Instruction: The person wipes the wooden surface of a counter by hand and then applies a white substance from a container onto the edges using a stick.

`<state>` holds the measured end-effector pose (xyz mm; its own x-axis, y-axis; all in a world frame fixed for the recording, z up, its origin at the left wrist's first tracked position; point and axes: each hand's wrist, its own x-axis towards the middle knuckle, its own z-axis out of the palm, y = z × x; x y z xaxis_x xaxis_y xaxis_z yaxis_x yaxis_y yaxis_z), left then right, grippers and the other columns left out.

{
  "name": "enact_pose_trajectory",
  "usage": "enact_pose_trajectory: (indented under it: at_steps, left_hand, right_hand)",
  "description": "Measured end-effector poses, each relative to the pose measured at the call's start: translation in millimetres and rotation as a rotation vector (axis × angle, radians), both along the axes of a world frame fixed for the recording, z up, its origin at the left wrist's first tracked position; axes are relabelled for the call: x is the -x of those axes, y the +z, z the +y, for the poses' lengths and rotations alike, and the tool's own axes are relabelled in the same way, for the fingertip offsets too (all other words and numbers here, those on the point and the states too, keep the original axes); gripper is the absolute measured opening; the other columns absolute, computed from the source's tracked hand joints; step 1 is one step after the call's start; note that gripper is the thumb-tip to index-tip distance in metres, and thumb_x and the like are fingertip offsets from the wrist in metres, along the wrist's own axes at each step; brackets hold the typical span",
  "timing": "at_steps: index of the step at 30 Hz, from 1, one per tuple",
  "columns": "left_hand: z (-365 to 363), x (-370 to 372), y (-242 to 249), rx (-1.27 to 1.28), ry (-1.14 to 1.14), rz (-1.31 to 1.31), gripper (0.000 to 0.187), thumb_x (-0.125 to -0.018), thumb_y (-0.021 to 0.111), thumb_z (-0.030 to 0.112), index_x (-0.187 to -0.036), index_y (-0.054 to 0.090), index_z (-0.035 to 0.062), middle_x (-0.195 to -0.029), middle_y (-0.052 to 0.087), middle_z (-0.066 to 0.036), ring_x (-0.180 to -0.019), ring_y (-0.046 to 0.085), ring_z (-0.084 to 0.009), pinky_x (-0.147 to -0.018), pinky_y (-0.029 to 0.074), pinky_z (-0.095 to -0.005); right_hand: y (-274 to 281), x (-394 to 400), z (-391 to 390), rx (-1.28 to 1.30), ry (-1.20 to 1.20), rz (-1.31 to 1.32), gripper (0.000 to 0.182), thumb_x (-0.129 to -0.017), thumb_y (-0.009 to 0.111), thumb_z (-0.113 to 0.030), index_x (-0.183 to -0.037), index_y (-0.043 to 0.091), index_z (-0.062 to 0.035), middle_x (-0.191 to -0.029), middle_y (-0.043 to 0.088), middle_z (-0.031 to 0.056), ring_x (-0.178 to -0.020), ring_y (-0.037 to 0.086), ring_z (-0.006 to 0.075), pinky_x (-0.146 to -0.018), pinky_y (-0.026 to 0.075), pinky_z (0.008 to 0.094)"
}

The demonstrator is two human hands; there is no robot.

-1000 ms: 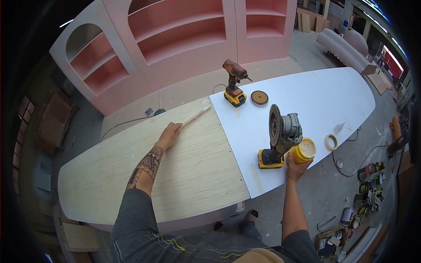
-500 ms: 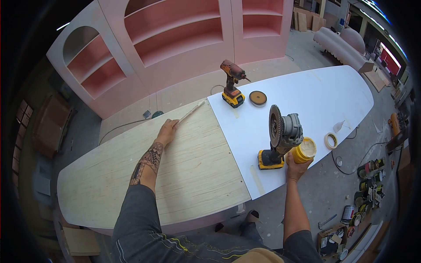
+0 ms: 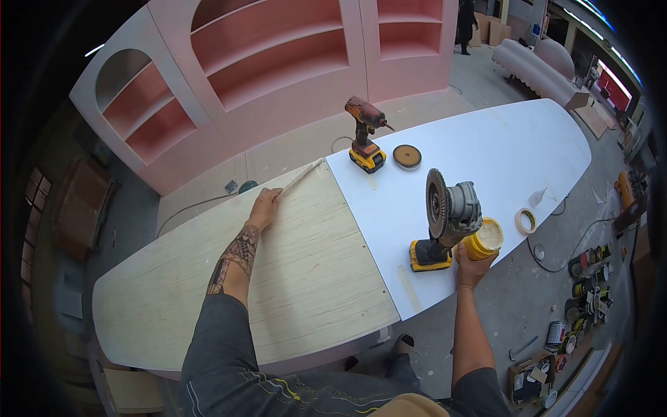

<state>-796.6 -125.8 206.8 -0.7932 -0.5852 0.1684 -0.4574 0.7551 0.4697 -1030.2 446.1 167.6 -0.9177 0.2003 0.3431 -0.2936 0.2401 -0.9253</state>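
Observation:
My left hand (image 3: 264, 208) is closed on a thin pale stick (image 3: 300, 178), whose far tip touches the upper edge of the bare plywood panel (image 3: 306, 278) near the seam with the white panel (image 3: 479, 153). Over the white panel's near edge, my right hand (image 3: 474, 268) is wrapped round a yellow tub (image 3: 484, 240) holding pale paste. Just left of the tub stands an angle grinder (image 3: 451, 215) on its battery, partly in front of it. Farther back are an upright drill driver (image 3: 365, 132) and a round disc (image 3: 407, 156).
A tape roll (image 3: 525, 222) lies near the white panel's right edge. Pink shelving (image 3: 278, 104) stands behind the panels. On the floor at right are several paint cans (image 3: 556, 333), a hammer (image 3: 522, 349) and a cable. A person (image 3: 466, 26) is in the far background.
The view has shifted slightly. The stick lies a little lower against the plywood edge. A person in dark clothing has appeared in the background.

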Motion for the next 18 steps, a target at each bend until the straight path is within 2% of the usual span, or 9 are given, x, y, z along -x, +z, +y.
enact_pose_trajectory:
  at_steps: [4,10,16,18]
  left_hand:
    - [5,3,5,-0.010,0.002,-0.024,0.036,-0.105,0.065,0.007,-0.141,0.070,0.0073,-0.125,0.067,-0.019,-0.118,0.066,-0.0365,-0.106,0.052,-0.0407]
    - [23,-19,10,-0.030,-0.055,-0.064,0.035,-0.110,0.062,0.015,-0.143,0.070,0.0090,-0.130,0.066,-0.017,-0.121,0.066,-0.0343,-0.108,0.052,-0.0402]
    - [49,-41,11,-0.018,-0.102,-0.076,0.033,-0.111,0.062,0.018,-0.142,0.070,0.0105,-0.128,0.066,-0.016,-0.117,0.068,-0.0339,-0.105,0.054,-0.0414]
    - [55,-48,9,-0.029,-0.129,-0.047,0.031,-0.110,0.064,0.018,-0.139,0.071,0.0114,-0.127,0.066,-0.016,-0.115,0.068,-0.0347,-0.105,0.055,-0.0420]
  right_hand:
    - [-2,1,1,-0.027,-0.018,0.001,0.097,-0.077,0.097,-0.029,-0.152,0.042,-0.0024,-0.140,0.060,0.0187,-0.133,0.061,0.0355,-0.114,0.049,0.0448]
    - [2,-1,0,-0.032,-0.026,-0.013,0.096,-0.077,0.097,-0.030,-0.152,0.042,-0.0024,-0.141,0.060,0.0188,-0.134,0.061,0.0354,-0.114,0.048,0.0455]
    - [-2,3,1,-0.038,-0.020,-0.001,0.098,-0.077,0.097,-0.033,-0.152,0.042,-0.0027,-0.142,0.059,0.0189,-0.135,0.060,0.0363,-0.115,0.047,0.0459]
    - [-3,3,1,-0.105,-0.041,0.036,0.099,-0.080,0.096,-0.032,-0.154,0.039,-0.0025,-0.143,0.060,0.0191,-0.133,0.062,0.0355,-0.116,0.048,0.0457]
